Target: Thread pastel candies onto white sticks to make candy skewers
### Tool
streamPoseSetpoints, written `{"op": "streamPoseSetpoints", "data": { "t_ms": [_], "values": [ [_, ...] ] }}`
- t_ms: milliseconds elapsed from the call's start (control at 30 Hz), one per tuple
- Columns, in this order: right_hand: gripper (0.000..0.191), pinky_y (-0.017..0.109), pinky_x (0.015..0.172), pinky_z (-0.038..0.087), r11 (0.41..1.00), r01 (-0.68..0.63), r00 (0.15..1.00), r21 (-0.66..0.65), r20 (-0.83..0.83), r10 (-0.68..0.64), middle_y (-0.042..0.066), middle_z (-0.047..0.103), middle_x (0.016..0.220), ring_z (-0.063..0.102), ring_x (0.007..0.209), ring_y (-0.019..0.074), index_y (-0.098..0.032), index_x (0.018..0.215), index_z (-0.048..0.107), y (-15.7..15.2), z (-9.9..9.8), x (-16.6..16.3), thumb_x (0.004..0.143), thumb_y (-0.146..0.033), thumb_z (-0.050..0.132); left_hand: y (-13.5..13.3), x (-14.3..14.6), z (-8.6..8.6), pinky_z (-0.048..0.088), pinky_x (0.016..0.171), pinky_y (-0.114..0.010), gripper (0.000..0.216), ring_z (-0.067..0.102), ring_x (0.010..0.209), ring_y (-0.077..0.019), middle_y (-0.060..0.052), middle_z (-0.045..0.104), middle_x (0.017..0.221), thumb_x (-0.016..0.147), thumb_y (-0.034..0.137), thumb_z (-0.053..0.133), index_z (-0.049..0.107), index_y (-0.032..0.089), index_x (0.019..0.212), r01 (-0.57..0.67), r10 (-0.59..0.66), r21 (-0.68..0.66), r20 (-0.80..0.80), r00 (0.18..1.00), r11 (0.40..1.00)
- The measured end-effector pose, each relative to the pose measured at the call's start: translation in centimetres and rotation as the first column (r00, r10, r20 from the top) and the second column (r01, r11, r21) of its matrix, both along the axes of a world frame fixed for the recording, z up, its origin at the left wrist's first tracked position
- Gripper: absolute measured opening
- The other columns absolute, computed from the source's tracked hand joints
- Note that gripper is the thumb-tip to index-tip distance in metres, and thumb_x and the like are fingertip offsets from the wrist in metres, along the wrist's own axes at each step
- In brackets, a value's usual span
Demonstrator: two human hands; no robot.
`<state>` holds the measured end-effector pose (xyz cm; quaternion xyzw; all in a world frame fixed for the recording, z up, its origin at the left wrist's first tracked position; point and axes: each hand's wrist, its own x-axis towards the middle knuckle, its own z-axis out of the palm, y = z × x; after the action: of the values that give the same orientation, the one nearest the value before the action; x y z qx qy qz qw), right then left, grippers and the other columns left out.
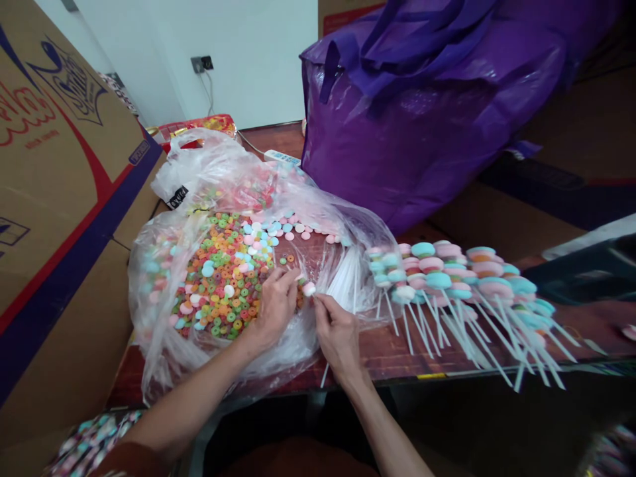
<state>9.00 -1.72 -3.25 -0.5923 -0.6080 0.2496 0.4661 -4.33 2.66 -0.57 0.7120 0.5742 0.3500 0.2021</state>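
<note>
My left hand is closed in a pinch on a small pink-white round candy over an open clear plastic bag. My right hand is closed around a thin white stick, its tip meeting the candy. The bag holds a heap of colourful ring candies and loose pink, blue and white discs, plus a bundle of white sticks.
A pile of finished candy skewers lies on the red-brown table to the right. A big cardboard box stands at the left, a purple bag behind, a white power strip at the back.
</note>
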Motion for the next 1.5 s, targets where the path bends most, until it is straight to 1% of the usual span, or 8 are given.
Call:
{"op": "streamPoseSetpoints", "data": {
  "t_ms": [200, 367, 500, 600, 700, 933, 1133, 1500],
  "values": [
    [0.034, 0.023, 0.061, 0.041, 1.0, -0.019, 0.999, 0.025, 0.036, 0.018, 0.002, 0.068, 0.071, 0.056, 0.058, 0.0133, -0.017, 0.089, 0.073, -0.2, 0.0, 0.0, 0.098, -0.03, 0.043, -1.0, 0.0, 0.2, 0.044, 0.076, -0.028, 0.032, 0.058, 0.08, -0.018, -0.007, 0.064, 0.089, 0.091, 0.013, 0.043, 0.073, 0.021, 0.101, 0.092, -0.092, -0.088, 0.0, 0.996, 0.992],
    [0.034, 0.022, 0.058, 0.04, 1.0, 0.007, 1.0, -0.025, 0.008, -0.007, 0.002, 0.068, 0.071, 0.056, 0.058, 0.0128, -0.015, 0.092, 0.073, -0.1, -0.1, -0.1, 0.098, -0.033, 0.045, 1.5, -1.5, 2.0, 0.042, 0.067, -0.025, 0.033, 0.057, 0.069, -0.016, -0.002, 0.064, 0.073, 0.091, 0.016, 0.043, 0.074, 0.019, 0.103, 0.171, -0.168, -0.177, 0.034, 0.985, 0.969],
    [0.034, 0.023, 0.058, 0.04, 0.998, 0.039, 0.999, -0.044, -0.025, -0.04, 0.002, 0.069, 0.07, 0.057, 0.057, 0.0129, -0.015, 0.094, 0.073, 0.0, -0.2, -0.1, 0.097, -0.036, 0.046, 4.7, -2.0, 2.9, 0.042, 0.073, -0.028, 0.032, 0.061, 0.082, -0.0204, -0.006, 0.07, 0.089, 0.092, 0.019, 0.045, 0.075, 0.019, 0.101, -0.069, 0.02, -0.14, -0.327, 0.945, 0.988],
    [0.035, 0.023, 0.06, 0.042, 0.998, 0.034, 0.998, -0.045, -0.043, -0.036, 0.003, 0.07, 0.072, 0.059, 0.059, 0.0133, -0.014, 0.095, 0.073, 0.1, -0.2, -0.1, 0.097, -0.036, 0.047, 6.1, -1.9, 2.5, 0.043, 0.077, -0.032, 0.027, 0.061, 0.096, -0.0254, -0.011, 0.07, 0.101, 0.093, 0.025, 0.05, 0.076, 0.019, 0.098, -0.091, -0.027, -0.177, -0.569, 0.822, 0.98],
    [0.035, 0.023, 0.059, 0.042, 0.999, 0.033, 0.998, -0.038, -0.048, -0.035, 0.002, 0.07, 0.071, 0.059, 0.058, 0.0134, -0.014, 0.095, 0.073, 0.0, -0.2, -0.2, 0.097, -0.037, 0.046, 6.5, -1.8, 1.9, 0.043, 0.078, -0.033, 0.026, 0.06, 0.101, -0.0272, -0.012, 0.069, 0.104, 0.093, 0.026, 0.051, 0.074, 0.02, 0.102, -0.088, -0.048, -0.173, -0.656, 0.753, 0.981],
    [0.034, 0.023, 0.061, 0.043, 0.999, 0.035, 0.998, -0.027, -0.051, -0.036, 0.003, 0.07, 0.073, 0.06, 0.061, 0.0138, -0.015, 0.094, 0.073, 0.1, -0.1, -0.2, 0.096, -0.036, 0.046, 6.9, -2.4, 1.4, 0.043, 0.079, -0.034, 0.03, 0.06, 0.096, -0.0253, -0.012, 0.068, 0.101, 0.095, 0.021, 0.043, 0.072, 0.017, 0.099, -0.088, -0.013, -0.129, -0.627, 0.779, 0.988],
    [0.034, 0.022, 0.058, 0.041, 0.999, 0.037, 0.998, -0.031, -0.05, -0.039, 0.002, 0.068, 0.069, 0.057, 0.057, 0.0127, -0.014, 0.093, 0.073, 0.1, -0.1, -0.2, 0.096, -0.036, 0.047, 8.3, -2.6, 0.9, 0.044, 0.081, -0.032, 0.03, 0.061, 0.09, -0.0235, -0.01, 0.068, 0.091, 0.091, 0.02, 0.048, 0.077, 0.018, 0.094, 0.123, -0.166, -0.117, -0.501, 0.85, 0.985],
    [0.035, 0.022, 0.056, 0.038, 0.999, 0.024, 1.0, -0.037, -0.01, -0.025, -0.001, 0.061, 0.063, 0.052, 0.053, 0.0114, -0.015, 0.089, 0.071, 0.1, 0.1, -0.2, 0.097, -0.037, 0.045, 9.0, -2.6, -0.2, 0.046, 0.079, -0.031, 0.029, 0.062, 0.091, -0.0235, -0.009, 0.066, 0.09, 0.091, 0.02, 0.05, 0.076, 0.021, 0.103, 0.178, -0.22, -0.133, -0.474, 0.853, 0.975]
  ]
}}
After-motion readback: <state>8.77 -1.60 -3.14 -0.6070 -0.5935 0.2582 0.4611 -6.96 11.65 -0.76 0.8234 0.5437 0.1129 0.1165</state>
